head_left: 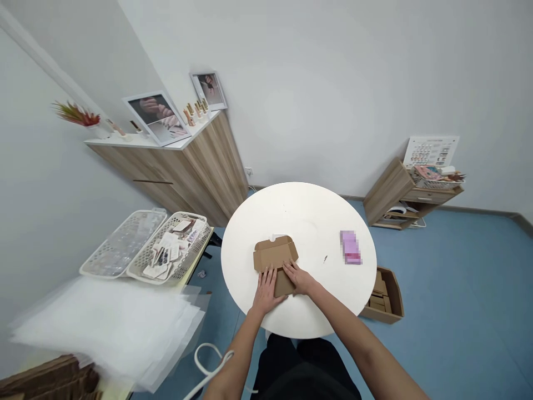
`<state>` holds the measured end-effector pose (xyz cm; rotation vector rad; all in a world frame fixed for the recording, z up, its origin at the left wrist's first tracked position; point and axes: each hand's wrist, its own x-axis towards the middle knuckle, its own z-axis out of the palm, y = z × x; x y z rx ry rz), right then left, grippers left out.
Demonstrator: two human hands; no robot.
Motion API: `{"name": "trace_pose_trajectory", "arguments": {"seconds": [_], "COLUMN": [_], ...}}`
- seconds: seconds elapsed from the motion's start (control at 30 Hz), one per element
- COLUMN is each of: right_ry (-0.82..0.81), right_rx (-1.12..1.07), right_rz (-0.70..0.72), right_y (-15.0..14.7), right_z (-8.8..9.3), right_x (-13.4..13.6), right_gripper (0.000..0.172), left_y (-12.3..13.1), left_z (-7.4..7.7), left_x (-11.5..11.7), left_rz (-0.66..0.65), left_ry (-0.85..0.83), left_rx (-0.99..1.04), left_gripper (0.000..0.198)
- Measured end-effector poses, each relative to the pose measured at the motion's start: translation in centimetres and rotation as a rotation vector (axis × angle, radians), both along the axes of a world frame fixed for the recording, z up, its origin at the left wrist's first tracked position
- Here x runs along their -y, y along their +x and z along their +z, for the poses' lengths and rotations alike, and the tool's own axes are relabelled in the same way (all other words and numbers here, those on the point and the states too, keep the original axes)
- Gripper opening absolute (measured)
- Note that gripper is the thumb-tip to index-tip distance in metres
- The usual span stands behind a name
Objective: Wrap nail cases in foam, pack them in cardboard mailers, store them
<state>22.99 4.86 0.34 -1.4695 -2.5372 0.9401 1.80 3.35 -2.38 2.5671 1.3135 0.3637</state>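
Observation:
A brown cardboard mailer box [275, 255] lies on the round white table [300, 208] in front of me, its lid and side flaps spread open on the far side. Against the near left part of the box lies my left hand [265, 291], fingers stretched out over the cardboard. My right hand [298, 276] rests on the right side, its fingers flat near the fold between lid and base. Parts of the near panel are hidden under both hands. A small pale item [278, 236] shows just behind the lid.
A blurred purple packet [350, 248] and a small dark scrap [325, 259] lie on the table's right half. Beyond that edge, a carton [393, 316] holds flat cardboard. At left stand white baskets [166, 278] and stacked translucent sheets [108, 319]; a wooden cabinet [208, 166] is behind.

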Motion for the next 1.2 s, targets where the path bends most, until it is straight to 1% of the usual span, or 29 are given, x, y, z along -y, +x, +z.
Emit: {"name": "trace_pose_trajectory", "arguments": {"seconds": [0.03,0.07,0.1,0.17,0.2,0.23,0.27,0.3,0.37,0.47,0.53,0.67,0.8,0.83,0.87,0.97,1.03,1.07,1.13,1.2], "right_ry": [0.035,0.081,0.127,0.167,0.140,0.081,0.008,-0.063,-0.150,-0.151,-0.140,-0.121,-0.130,-0.111,-0.077,0.036,0.032,0.004,-0.053,-0.074], "right_rx": [-0.033,-0.067,-0.093,-0.074,-0.028,0.035,0.101,0.164,0.265,0.374,0.411,0.408,0.317,0.259,0.192,0.037,0.044,0.067,0.110,0.117], "right_rz": [0.007,-0.017,-0.084,-0.327,-0.459,-0.559,-0.614,-0.626,-0.577,-0.500,-0.472,-0.450,-0.439,-0.472,-0.532,-0.833,-1.016,-1.073,-1.119,-1.098], "right_y": [-0.2,-0.4,-0.6,-1.1,-1.4,-1.8,-2.3,-2.8,-3.8,-5.0,-5.6,-6.5,-7.2,-7.2,-7.0,-5.9,-5.1,-4.8,-4.5,-4.7], "right_z": [0.3,0.7,1.1,1.7,2.0,2.2,2.3,2.4,2.3,1.8,1.4,1.2,1.5,1.6,1.7,1.6,1.1,0.8,0.1,-0.5], "right_x": [0.0,0.1,0.3,0.4,0.4,0.2,-0.1,-0.6,-1.5,-2.6,-3.1,-3.9,-5.5,-6.1,-6.7,-9.0,-10.6,-11.2,-12.3,-12.9], "right_gripper": [0.116,0.104,0.088,0.053,0.040,0.033,0.029,0.029,0.029,0.024,0.024,0.028,0.016,0.018,0.023,0.036,0.046,0.054,0.064,0.063], "left_y": [-0.4,-0.8,-1.1,-1.7,-2.0,-2.2,-2.4,-2.6,-2.7,-2.8,-2.9,-3.5,-4.7,-5.0,-5.3,-6.2,-6.8,-7.0,-7.4,-7.8], "left_z": [-0.2,-0.4,-0.6,-0.7,-0.8,-0.8,-0.8,-0.9,-1.0,-1.3,-1.4,-1.6,-1.7,-1.7,-1.7,-1.6,-1.5,-1.4,-1.3,-1.2], "left_x": [-0.2,-0.3,-0.3,-0.2,-0.1,0.0,0.1,0.3,0.6,0.7,0.5,-0.3,-1.5,-1.7,-2.0,-2.6,-2.9,-3.0,-3.2,-3.2], "left_rz": [0.021,0.047,0.077,0.142,0.172,0.198,0.219,0.236,0.258,0.273,0.273,0.294,0.349,0.357,0.361,0.366,0.384,0.394,0.405,0.407], "left_ry": [-0.002,-0.003,-0.002,0.001,0.002,0.001,-0.001,-0.004,-0.010,-0.007,0.000,0.006,0.012,0.013,0.013,0.004,-0.003,-0.006,-0.012,-0.024], "left_rx": [0.005,0.011,0.018,0.032,0.040,0.049,0.056,0.063,0.071,0.075,0.076,0.078,0.086,0.089,0.091,0.097,0.098,0.096,0.091,0.090], "left_gripper": [0.103,0.103,0.103,0.104,0.104,0.104,0.104,0.104,0.105,0.107,0.107,0.109,0.110,0.109,0.108,0.106,0.107,0.107,0.107,0.106]}}
